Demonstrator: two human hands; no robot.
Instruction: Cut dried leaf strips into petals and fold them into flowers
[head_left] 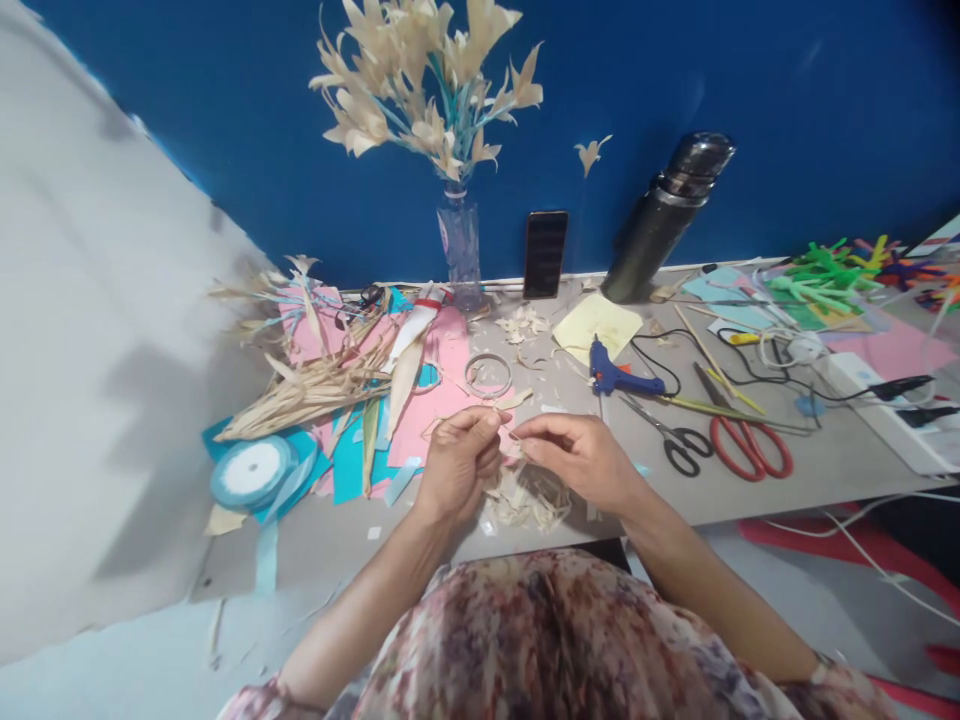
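Near the table's front edge, my left hand is closed in a pinch, thumb against fingers, on a pale strip of dried corn husk that sticks out beyond the fingertips. Close beside it, my right hand has its fingertips pressed together, with a thin pale bit showing at them, too small to make out. Below both hands lies a loose heap of husk scraps. A roll of tape rests just beyond the left hand. Pink paper spreads under and behind that hand.
Left are bundled husk strips and a blue ribbon spool. Behind stand a bottle of husk flowers, a phone and a dark flask. Right lie a glue gun, black scissors, red-handled scissors and cords.
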